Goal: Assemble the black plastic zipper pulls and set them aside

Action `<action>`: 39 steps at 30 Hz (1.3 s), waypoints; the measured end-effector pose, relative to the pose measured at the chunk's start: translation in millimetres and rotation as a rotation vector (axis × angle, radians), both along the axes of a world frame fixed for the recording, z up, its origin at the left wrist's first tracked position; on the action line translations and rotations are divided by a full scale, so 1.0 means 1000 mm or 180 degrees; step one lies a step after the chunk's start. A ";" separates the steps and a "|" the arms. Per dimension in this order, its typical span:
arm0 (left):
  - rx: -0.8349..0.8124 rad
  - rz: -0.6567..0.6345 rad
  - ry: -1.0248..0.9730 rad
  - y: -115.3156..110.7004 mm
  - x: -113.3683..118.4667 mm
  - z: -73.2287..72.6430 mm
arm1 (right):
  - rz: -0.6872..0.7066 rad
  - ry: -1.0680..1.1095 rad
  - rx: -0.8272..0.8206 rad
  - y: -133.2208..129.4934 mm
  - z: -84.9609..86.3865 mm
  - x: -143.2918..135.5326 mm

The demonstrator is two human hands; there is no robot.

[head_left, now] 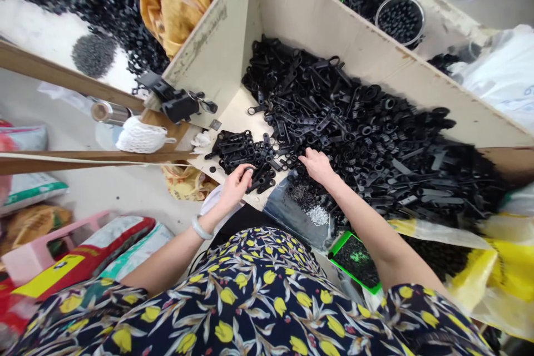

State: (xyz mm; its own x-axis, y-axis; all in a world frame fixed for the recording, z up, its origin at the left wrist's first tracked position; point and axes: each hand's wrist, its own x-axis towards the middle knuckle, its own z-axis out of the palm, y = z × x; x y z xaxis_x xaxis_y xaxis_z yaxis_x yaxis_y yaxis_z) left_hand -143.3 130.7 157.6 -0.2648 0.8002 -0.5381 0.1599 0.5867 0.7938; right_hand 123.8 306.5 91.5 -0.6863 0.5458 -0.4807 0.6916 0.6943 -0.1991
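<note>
My left hand (237, 183) pinches a small black plastic part (249, 169) between thumb and fingers; much of that part is hidden. Beneath and beyond it lies a small heap of black plastic pieces (237, 147), several of them long with ring-shaped ends. My right hand (317, 167) is at the near left edge of a big pile of similar black parts (354, 117), its fingertips drawn together. Whatever those fingers hold is too small to make out. Just below the right hand, small silver pins (319, 215) and tiny dark pieces lie on a dark sheet (283, 206).
Tall pale boards (375, 44) wall the work surface at the back and left. A black clamp-like device (177, 104) sits at the left edge. Close to my right forearm is a green tray (354, 258) of small black bits. Filled sacks (87, 250) lie on the floor at left.
</note>
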 end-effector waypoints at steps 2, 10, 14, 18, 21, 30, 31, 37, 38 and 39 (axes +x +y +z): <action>0.0127 -0.0197 0.0593 0.000 -0.014 -0.007 | 0.0232 -0.0035 -0.0019 0.003 -0.002 -0.005; 0.0317 -0.0916 0.2128 0.004 -0.032 -0.032 | 0.0547 -0.0097 0.0100 0.007 -0.007 -0.006; 0.0275 -0.1258 0.2619 0.006 -0.031 -0.042 | 0.0443 -0.0096 0.0209 0.000 -0.012 -0.007; 0.0254 -0.1415 0.2812 0.007 -0.030 -0.044 | 0.0244 -0.0128 0.0286 -0.007 -0.020 -0.016; 0.0237 -0.1429 0.2843 0.007 -0.030 -0.044 | 0.0196 -0.0128 0.0250 -0.004 -0.021 -0.017; 0.0302 -0.1292 0.2936 0.009 -0.026 -0.041 | -0.0118 0.0129 0.0477 -0.016 0.036 0.052; 0.0323 -0.1268 0.2957 0.010 -0.025 -0.039 | -0.0280 0.0228 0.0588 -0.026 0.044 0.066; 0.0571 -0.1253 0.3016 0.022 -0.010 -0.021 | -0.1294 0.0499 0.1068 -0.095 0.073 0.162; 0.0646 -0.1331 0.2984 0.025 -0.005 -0.019 | -0.1429 0.0493 0.1091 -0.103 0.073 0.174; 0.0730 -0.1436 0.2937 0.029 0.001 -0.018 | -0.1543 0.0486 0.1100 -0.109 0.072 0.184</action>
